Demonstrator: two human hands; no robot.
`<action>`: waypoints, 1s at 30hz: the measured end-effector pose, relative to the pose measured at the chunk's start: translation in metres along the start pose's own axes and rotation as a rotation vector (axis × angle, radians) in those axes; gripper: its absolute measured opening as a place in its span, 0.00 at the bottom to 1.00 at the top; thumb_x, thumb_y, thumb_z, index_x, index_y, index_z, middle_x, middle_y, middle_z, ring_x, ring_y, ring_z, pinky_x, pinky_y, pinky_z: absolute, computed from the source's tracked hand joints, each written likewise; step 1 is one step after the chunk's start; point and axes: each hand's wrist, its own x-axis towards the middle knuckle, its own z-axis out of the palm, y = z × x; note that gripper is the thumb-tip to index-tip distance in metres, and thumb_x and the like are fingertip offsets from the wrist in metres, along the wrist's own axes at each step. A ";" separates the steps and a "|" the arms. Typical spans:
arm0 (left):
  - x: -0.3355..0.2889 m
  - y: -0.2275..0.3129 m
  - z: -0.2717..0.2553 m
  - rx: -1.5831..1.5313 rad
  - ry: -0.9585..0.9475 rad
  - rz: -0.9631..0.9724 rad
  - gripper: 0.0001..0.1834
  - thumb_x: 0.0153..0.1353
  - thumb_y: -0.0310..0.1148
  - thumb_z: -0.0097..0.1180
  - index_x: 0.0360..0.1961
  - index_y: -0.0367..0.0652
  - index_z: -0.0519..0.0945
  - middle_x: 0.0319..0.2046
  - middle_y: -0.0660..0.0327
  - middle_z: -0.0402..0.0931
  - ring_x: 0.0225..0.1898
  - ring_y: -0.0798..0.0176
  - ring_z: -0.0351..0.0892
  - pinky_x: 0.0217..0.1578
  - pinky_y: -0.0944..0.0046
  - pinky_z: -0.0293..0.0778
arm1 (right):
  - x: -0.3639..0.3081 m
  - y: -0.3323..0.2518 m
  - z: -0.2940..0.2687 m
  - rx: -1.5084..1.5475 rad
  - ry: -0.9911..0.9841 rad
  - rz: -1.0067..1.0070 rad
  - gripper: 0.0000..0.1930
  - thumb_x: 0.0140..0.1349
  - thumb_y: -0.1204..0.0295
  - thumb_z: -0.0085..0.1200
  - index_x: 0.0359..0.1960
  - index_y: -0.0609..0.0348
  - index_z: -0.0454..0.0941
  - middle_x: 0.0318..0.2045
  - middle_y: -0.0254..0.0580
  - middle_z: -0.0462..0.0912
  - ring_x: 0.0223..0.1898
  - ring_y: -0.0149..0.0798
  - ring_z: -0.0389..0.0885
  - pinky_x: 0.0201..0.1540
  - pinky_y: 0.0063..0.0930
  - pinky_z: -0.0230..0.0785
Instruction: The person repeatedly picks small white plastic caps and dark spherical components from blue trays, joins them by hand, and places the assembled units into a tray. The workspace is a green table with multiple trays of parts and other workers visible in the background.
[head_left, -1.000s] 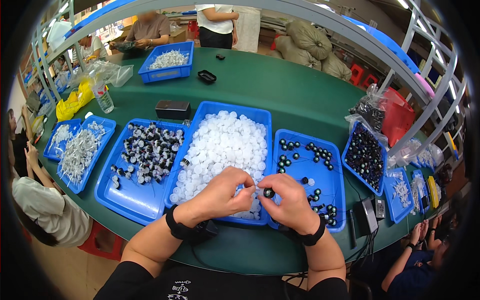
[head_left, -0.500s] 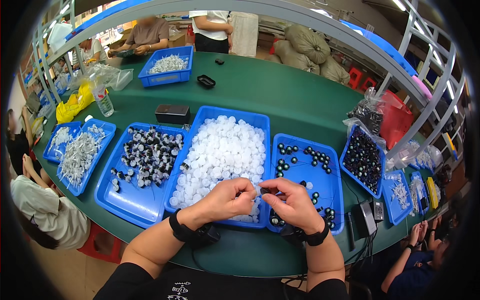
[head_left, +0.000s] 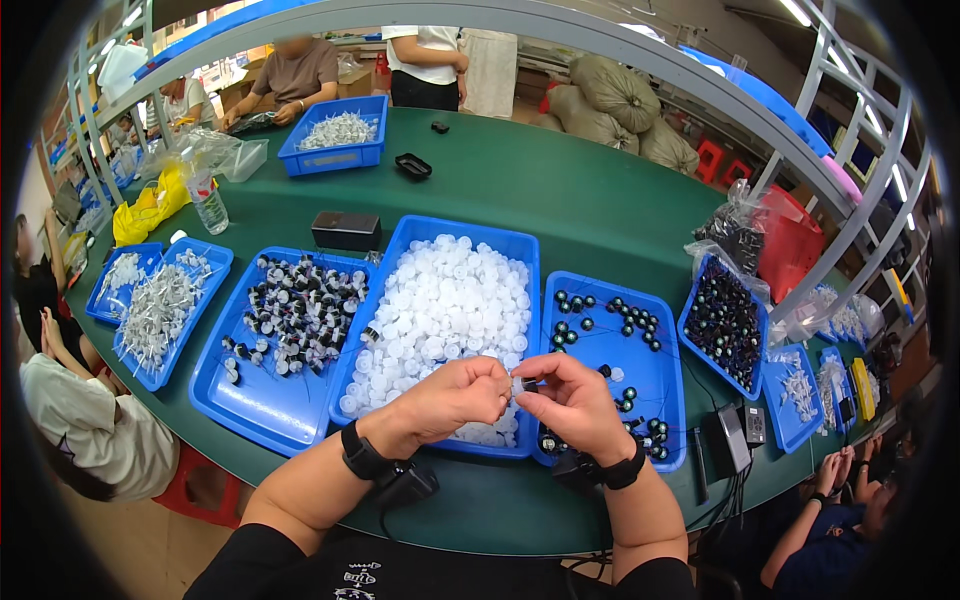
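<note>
Both hands meet above the near edge of a blue tray heaped with translucent white plastic caps. My right hand pinches a small black part with a translucent white cap between thumb and forefinger. My left hand is closed, its fingertips pressed together against the cap side of that piece. Whatever those left fingers hold is hidden. Just right, a blue tray holds dark shiny round parts with thin wires. To the left, another blue tray contains capped black parts.
A black box stands behind the trays. White stemmed pieces fill a tray at far left, near a water bottle. At right are a tray of dark parts and a power adapter. A metal frame crosses overhead; other people sit nearby.
My right hand has come closer to my left. The black part and the white cap now show together between the fingertips. The trays stay in place.
</note>
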 end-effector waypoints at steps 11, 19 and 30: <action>-0.006 0.013 0.000 0.357 0.009 0.059 0.06 0.60 0.26 0.46 0.28 0.39 0.74 0.21 0.70 0.69 0.23 0.79 0.66 0.22 0.75 0.63 | 0.001 -0.006 -0.009 -0.208 0.007 -0.106 0.15 0.54 0.81 0.62 0.45 0.63 0.79 0.44 0.40 0.78 0.41 0.28 0.77 0.42 0.20 0.74; -0.003 0.002 0.007 0.265 0.083 0.108 0.06 0.59 0.25 0.46 0.27 0.37 0.75 0.22 0.67 0.72 0.24 0.77 0.69 0.24 0.72 0.67 | 0.001 -0.003 -0.009 -0.218 0.042 -0.194 0.15 0.52 0.83 0.63 0.43 0.64 0.80 0.43 0.43 0.80 0.38 0.28 0.79 0.38 0.18 0.74; -0.009 0.009 0.007 0.594 0.049 0.215 0.06 0.59 0.26 0.47 0.26 0.37 0.74 0.22 0.64 0.72 0.24 0.74 0.69 0.26 0.70 0.68 | 0.001 -0.002 -0.010 -0.339 0.065 -0.274 0.13 0.49 0.82 0.65 0.38 0.64 0.83 0.38 0.44 0.83 0.35 0.30 0.81 0.35 0.19 0.74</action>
